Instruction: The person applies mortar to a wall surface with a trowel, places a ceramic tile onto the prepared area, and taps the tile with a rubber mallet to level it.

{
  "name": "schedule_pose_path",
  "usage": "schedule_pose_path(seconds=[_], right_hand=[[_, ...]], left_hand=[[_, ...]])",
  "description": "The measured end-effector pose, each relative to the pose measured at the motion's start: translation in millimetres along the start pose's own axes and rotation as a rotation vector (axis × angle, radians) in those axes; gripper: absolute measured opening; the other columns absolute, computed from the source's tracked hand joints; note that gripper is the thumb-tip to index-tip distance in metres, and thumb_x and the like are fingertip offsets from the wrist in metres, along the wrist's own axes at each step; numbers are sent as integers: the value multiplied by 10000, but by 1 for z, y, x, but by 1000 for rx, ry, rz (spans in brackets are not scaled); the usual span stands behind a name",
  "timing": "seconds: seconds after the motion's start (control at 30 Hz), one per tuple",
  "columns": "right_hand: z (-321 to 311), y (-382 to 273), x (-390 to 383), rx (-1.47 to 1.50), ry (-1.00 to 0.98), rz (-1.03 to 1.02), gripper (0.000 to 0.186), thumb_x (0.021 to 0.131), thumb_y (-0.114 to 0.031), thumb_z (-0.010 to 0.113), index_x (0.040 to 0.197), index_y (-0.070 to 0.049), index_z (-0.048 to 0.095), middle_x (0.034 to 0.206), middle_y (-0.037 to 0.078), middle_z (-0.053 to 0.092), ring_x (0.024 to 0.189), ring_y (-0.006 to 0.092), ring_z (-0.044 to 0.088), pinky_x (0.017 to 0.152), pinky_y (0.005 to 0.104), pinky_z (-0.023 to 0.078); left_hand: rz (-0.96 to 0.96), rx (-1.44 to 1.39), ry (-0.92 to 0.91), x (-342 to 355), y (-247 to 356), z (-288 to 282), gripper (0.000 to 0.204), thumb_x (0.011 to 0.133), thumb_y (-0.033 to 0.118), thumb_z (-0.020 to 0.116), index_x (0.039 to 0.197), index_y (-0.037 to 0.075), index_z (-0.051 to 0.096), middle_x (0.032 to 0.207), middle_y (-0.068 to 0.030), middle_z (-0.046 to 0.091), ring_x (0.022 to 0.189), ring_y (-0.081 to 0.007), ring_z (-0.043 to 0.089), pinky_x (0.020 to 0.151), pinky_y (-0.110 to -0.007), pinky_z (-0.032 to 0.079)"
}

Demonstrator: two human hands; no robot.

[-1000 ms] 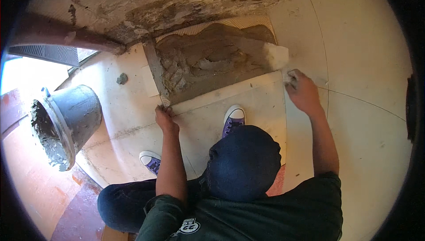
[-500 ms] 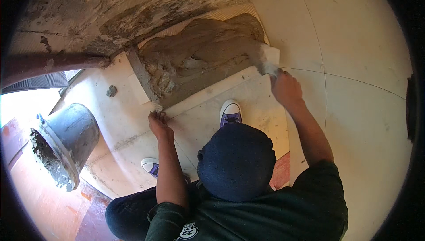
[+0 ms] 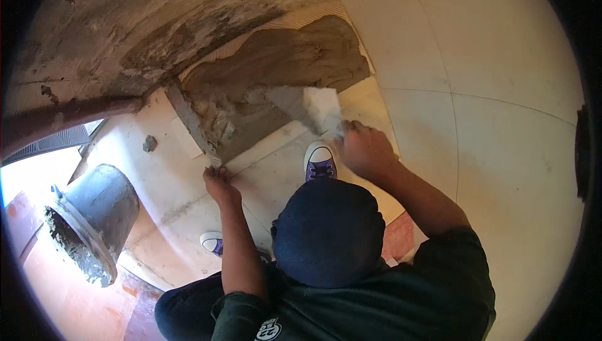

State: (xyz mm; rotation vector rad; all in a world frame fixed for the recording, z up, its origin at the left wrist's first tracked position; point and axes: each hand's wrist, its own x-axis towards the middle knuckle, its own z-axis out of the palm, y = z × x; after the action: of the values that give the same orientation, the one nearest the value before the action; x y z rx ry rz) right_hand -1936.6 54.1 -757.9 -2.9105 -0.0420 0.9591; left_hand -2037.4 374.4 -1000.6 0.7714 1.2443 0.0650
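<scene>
A rough brown wall (image 3: 157, 21) is at the far left, and a pale floor (image 3: 501, 153) with thin lines runs away to the right. Bright light comes in from the left, by a thick pipe (image 3: 81, 112). A grey bucket (image 3: 103, 200) lies tipped on its side there, its mouth facing left and near. A small grey lump (image 3: 150, 143) sits on the floor between the bucket and the mud.

The big patch of grey mud (image 3: 276, 59) is by the wall, on a flat ridged piece (image 3: 316, 12). The patch is long, and it runs from near left to far right. It looks wet, lumpy at the left end and smoother at the far right.

The right hand (image 3: 367, 150) is blurry, but its fingers are curled around the handle of a trowel (image 3: 323, 108). The mud is to the left and far of this hand. The blade points left, over the near side of the mud, and I can't tell if it touches.

The left hand (image 3: 221, 184) is at the near left corner of the mud, closest to that end. Its fingers are bent close together; I can't tell if they pinch the corner. A purple and white shoe (image 3: 320, 162) is between the hands.
</scene>
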Motion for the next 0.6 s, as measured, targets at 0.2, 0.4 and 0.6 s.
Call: schedule_pose_path(seconds=[0.2,0.4,0.6], right_hand=[[-6,75,24,-151,135,229,382,1016,-329,535,1092,30,640,1015,245,697,903,409,714,800,515,574],[-38,100,23,688,-99,530,389,1018,-333,550,1078,38,647,933,269,697,860,472,694,755,541,551],[2,109,19,-102,239,213,416,1029,-365,552,1016,41,640,808,172,688,628,269,683,547,420,545]], left_hand=[[16,11,-70,7,-3,-9,420,1021,326,505,1270,-9,553,1171,-98,603,960,-207,586,887,-331,498],[71,40,-29,3,-6,-4,364,1020,339,508,1189,25,584,1058,-69,615,897,-196,579,779,-323,461],[49,35,-11,-13,4,9,419,1019,380,513,1227,20,568,1058,-62,621,888,-191,582,800,-328,454]])
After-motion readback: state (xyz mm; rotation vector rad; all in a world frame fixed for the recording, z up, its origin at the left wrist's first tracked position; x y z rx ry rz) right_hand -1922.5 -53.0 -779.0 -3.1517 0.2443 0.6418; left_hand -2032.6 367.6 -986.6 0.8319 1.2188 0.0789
